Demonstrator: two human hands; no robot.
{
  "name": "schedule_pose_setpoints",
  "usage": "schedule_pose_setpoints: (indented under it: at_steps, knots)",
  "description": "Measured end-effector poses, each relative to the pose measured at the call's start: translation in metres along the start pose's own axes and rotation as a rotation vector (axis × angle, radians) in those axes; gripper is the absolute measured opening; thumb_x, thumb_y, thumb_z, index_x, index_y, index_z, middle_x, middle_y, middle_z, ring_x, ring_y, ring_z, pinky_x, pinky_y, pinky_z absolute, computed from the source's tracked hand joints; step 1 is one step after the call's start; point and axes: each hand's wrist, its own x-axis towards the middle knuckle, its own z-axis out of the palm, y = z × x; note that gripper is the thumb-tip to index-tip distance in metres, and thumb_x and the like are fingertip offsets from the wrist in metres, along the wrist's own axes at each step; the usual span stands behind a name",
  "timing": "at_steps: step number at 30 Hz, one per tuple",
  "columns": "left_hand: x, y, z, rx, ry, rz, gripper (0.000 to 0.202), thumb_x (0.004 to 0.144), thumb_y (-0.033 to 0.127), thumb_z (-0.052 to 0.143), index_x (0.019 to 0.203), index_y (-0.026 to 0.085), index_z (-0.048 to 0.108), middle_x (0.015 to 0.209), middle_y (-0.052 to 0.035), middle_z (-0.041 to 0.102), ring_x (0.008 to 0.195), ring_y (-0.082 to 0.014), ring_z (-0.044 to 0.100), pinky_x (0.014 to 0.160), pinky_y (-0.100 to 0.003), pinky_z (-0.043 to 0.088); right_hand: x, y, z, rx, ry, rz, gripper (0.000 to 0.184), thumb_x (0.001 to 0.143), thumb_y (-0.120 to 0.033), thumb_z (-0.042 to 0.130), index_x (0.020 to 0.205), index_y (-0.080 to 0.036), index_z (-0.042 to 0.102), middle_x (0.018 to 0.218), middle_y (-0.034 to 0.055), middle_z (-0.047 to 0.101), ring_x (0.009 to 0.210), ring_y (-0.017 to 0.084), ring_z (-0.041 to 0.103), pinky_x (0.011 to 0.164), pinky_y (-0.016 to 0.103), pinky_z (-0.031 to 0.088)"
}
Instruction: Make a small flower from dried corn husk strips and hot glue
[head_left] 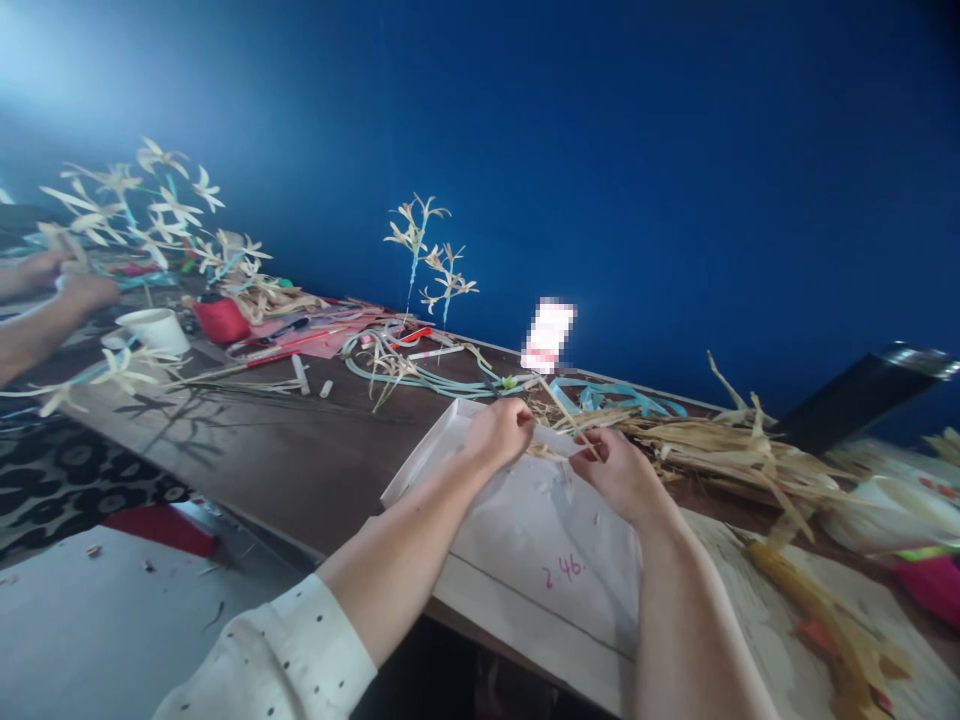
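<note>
My right hand (pixel 619 475) is closed, its fingers pinching a thin, pale, dry strip (pixel 564 410) that slants up toward the wall. Just left of it, my left hand (pixel 501 435) has its fingers curled in; whatever they hold, if anything, is hidden. Both hands are over a shallow white tray (pixel 416 462), its near part marked "2.46." in pink. Small pale scraps (pixel 546 452) lie in the tray between the hands. Behind them is a heap of dry husk strips (pixel 712 440), with blue ribbon (pixel 619 397) alongside.
Husk flowers (pixel 448 275) on blue stems stand by the blue wall. Coiled pale tubing (pixel 431 382), a white cup (pixel 156 330) and a red pincushion-like object (pixel 222 318) lie leftward. Another person's hands (pixel 86 290) work far left. A dark bottle (pixel 862 395) leans at right.
</note>
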Motion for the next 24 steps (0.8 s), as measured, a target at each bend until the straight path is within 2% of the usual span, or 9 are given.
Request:
schedule_pose_setpoints:
  at_steps: [3, 5, 9, 15, 19, 24]
  knots:
    - [-0.0002, 0.0, 0.0006, -0.039, -0.036, 0.012, 0.019, 0.077, 0.032, 0.051, 0.08, 0.022, 0.067, 0.083, -0.0012, 0.069, 0.077, -0.0163, 0.06, 0.071, -0.025, 0.044, 0.0003, -0.001, -0.0017, 0.06, 0.037, -0.023, 0.024, 0.069, -0.03, 0.058, 0.092, -0.021, 0.059, 0.077, 0.0004, 0.066, 0.067, 0.017, 0.06, 0.059, 0.026, 0.038]
    - [-0.0011, 0.0007, 0.0001, -0.022, -0.045, 0.024, 0.019, 0.077, 0.032, 0.051, 0.08, 0.022, 0.067, 0.082, -0.0012, 0.069, 0.077, -0.0164, 0.06, 0.071, -0.026, 0.043, 0.0, 0.0001, -0.0022, -0.013, 0.03, 0.018, 0.025, 0.068, -0.031, 0.061, 0.091, -0.021, 0.059, 0.076, 0.0012, 0.066, 0.068, 0.018, 0.06, 0.06, 0.027, 0.039]
    - [-0.0028, 0.0028, -0.0006, 0.023, -0.074, 0.021, 0.019, 0.078, 0.032, 0.051, 0.079, 0.023, 0.067, 0.082, -0.0016, 0.069, 0.076, -0.0166, 0.06, 0.07, -0.026, 0.044, -0.0016, 0.003, -0.0005, -0.203, -0.073, 0.077, 0.027, 0.064, -0.034, 0.066, 0.087, -0.023, 0.06, 0.077, 0.0026, 0.066, 0.071, 0.021, 0.06, 0.059, 0.028, 0.037]
    - [-0.0027, 0.0027, 0.0024, 0.032, -0.1, 0.014, 0.019, 0.078, 0.031, 0.051, 0.08, 0.022, 0.068, 0.083, -0.0021, 0.069, 0.077, -0.0162, 0.06, 0.073, -0.025, 0.044, -0.0027, 0.0005, 0.005, -0.369, -0.063, 0.074, 0.026, 0.064, -0.026, 0.061, 0.09, -0.023, 0.06, 0.083, 0.0063, 0.065, 0.076, 0.023, 0.06, 0.059, 0.029, 0.035]
    - [-0.0017, 0.0011, 0.0042, 0.029, -0.094, 0.014, 0.019, 0.078, 0.032, 0.051, 0.079, 0.022, 0.067, 0.082, -0.0021, 0.069, 0.077, -0.0165, 0.06, 0.071, -0.025, 0.043, -0.0022, 0.0008, 0.0064, -0.358, -0.079, 0.086, 0.025, 0.064, -0.026, 0.059, 0.089, -0.023, 0.059, 0.082, 0.0063, 0.066, 0.078, 0.024, 0.06, 0.059, 0.029, 0.035]
    - [-0.0016, -0.0006, 0.0031, 0.029, -0.078, 0.034, 0.02, 0.077, 0.032, 0.05, 0.081, 0.022, 0.067, 0.083, -0.0027, 0.069, 0.077, -0.017, 0.059, 0.07, -0.025, 0.042, -0.0018, -0.0006, -0.0016, -0.223, -0.015, 0.098, 0.026, 0.063, -0.024, 0.061, 0.088, -0.02, 0.059, 0.078, 0.0053, 0.066, 0.072, 0.022, 0.06, 0.06, 0.028, 0.038]
